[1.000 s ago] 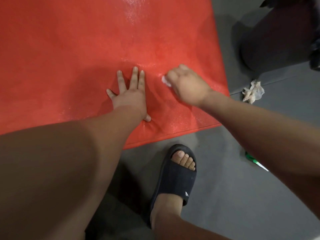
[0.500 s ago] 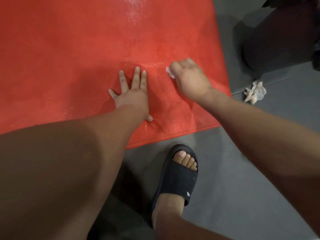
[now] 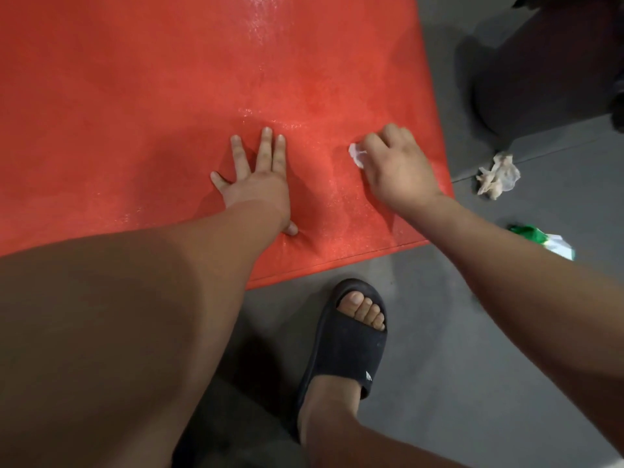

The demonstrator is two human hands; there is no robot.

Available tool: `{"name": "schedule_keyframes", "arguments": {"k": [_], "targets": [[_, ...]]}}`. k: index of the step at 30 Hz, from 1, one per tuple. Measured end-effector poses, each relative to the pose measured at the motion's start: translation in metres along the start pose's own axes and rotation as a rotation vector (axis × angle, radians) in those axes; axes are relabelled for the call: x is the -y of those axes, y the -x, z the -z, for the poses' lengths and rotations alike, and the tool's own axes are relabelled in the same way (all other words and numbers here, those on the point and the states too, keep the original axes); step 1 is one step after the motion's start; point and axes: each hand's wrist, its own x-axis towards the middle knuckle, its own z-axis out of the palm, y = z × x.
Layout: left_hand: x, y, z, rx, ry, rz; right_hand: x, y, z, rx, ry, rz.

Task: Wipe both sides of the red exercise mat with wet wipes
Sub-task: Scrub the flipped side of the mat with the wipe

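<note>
Red mat is lying flat on the grey floor, filling the upper left of the view, with its near edge and right edge both showing. Left hand is pressing flat on the mat close to the near edge, fingers straight and spread, holding nothing. Right hand is resting on the mat just to the right, close to the mat's right edge, fingers curled round a white wipe. Only a small bit of the wipe is poking out on the left side of the fingers, touching the mat. The hands are apart, bare mat between them. The mat is glinting with a wet-looking sheen around and beyond the hands.

A foot in a black slipper is standing on the floor just off the mat's near edge. A crumpled whitish wad is lying on the floor just beside the mat's right edge. A green and white packet is lying nearer, partly behind the right forearm. A dark bulky object is sitting at top right; cannot tell what it is.
</note>
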Motion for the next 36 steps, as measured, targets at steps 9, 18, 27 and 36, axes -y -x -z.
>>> {"name": "schedule_keyframes", "arguments": {"k": [9,18,27,36], "targets": [[-0.001,0.001,0.002,0.015,-0.003,0.005,0.010,0.010,0.003,-0.035,-0.218,-0.192],[-0.001,0.000,0.003,0.025,-0.005,0.010,0.026,0.008,-0.002,-0.084,-0.190,-0.300],[-0.003,-0.001,0.002,0.023,-0.015,0.015,0.012,0.010,0.004,0.042,-0.239,-0.160],[-0.004,0.001,0.003,0.016,-0.031,0.013,-0.005,-0.009,0.009,0.152,-0.161,0.095]]}}
